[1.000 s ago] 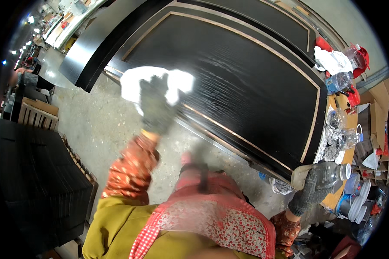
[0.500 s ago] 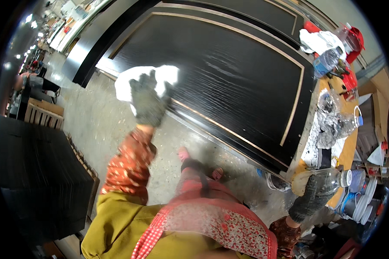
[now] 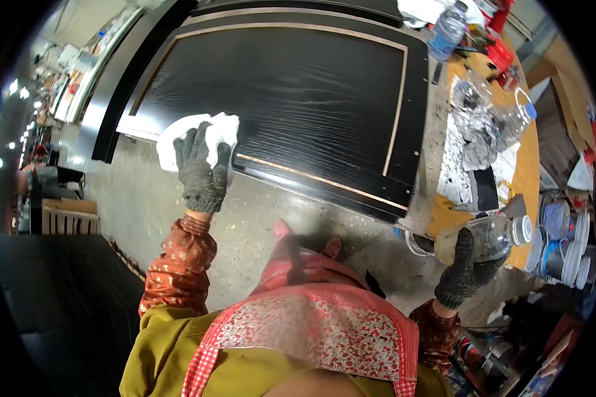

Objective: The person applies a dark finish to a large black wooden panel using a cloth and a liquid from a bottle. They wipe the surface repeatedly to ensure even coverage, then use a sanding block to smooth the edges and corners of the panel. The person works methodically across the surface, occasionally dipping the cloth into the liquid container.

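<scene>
My left hand (image 3: pixel 204 173), in a dark grey knitted glove, holds a bunched white cloth (image 3: pixel 169 142) against the near edge of a black wood-grain panel (image 3: pixel 291 86). Its fingers lie over the cloth, which bulges out on both sides. Light brown strips frame the panel's face. At the lower right, my right hand (image 3: pixel 467 271), gloved alike, is wrapped around a clear plastic bottle (image 3: pixel 493 239) with a white cap. The bottle lies tilted, cap to the right, beside the corner of the worktable. My palm hides part of it.
On the yellowish worktable (image 3: pixel 520 178) at the right lie crumpled plastic, a stained white sheet (image 3: pixel 449 175) and an upright water bottle (image 3: pixel 447 32). Buckets (image 3: pixel 556 225) stand beyond it. A stack of black boards (image 3: pixel 66 298) is at the lower left.
The whole view has shifted, so panel and table appear further left. Both hands keep about the same places on the cloth and bottle. My left hand, blurred before, now looks sharp.
</scene>
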A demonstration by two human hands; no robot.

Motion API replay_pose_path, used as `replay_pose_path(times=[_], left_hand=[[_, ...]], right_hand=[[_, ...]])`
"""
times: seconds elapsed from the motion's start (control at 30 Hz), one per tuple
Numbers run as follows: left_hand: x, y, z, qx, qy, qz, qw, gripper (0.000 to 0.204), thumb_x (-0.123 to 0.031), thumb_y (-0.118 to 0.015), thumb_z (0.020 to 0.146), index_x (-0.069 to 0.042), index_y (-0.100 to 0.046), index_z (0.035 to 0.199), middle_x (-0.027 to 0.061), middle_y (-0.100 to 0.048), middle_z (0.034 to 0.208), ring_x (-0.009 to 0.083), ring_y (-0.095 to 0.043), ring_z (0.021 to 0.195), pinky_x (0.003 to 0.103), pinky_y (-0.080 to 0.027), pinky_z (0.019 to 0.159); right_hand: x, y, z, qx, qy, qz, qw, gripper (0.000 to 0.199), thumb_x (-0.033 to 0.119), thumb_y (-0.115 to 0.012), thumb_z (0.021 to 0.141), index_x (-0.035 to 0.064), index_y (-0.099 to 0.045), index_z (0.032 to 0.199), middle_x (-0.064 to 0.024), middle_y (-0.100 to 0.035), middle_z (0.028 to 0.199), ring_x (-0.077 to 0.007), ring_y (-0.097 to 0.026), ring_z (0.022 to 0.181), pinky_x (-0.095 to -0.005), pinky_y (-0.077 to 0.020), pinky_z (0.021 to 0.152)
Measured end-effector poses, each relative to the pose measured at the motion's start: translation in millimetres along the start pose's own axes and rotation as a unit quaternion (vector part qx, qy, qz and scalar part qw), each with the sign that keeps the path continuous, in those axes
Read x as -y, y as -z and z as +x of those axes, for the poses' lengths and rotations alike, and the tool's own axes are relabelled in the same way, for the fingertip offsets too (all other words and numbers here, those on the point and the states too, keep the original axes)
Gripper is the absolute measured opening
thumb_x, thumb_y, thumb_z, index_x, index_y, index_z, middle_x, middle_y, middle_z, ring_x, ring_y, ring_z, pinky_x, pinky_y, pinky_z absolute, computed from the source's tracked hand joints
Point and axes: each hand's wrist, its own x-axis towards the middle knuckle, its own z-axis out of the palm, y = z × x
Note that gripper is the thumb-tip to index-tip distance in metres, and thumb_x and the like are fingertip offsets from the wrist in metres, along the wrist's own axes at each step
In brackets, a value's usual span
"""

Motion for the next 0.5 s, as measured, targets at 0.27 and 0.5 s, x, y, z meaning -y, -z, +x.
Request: replay_pose_path(times=[0.27,0.5], left_hand=[[-222,-27,-23,0.013,-0.342,-0.165,0.925,0.046,-0.018,-0.062,0.074,-0.002,-0.058,0.116,0.0116,-0.054,0.131,0.03,-0.051,0.117,0.055,-0.041,0.095],[-65,-3,-7,0.028,-0.265,-0.091,0.959,0.052,-0.033,-0.056,0.087,-0.003,-0.053,0.129,0.0148,-0.05,0.138,0.0339,-0.035,0.138,0.052,-0.015,0.118]], right_hand=[[-4,25,-6,-0.034,0.016,-0.026,0.999,0.056,-0.006,-0.072,0.079,-0.0008,-0.049,0.129,-0.0104,-0.057,0.124,-0.0174,-0.056,0.107,-0.0317,-0.0509,0.09],[-12,40,-12,-0.054,-0.007,-0.078,0.995,0.064,-0.002,-0.075,0.076,-0.0032,-0.044,0.132,-0.014,-0.055,0.128,-0.0219,-0.055,0.111,-0.0347,-0.0485,0.094]])
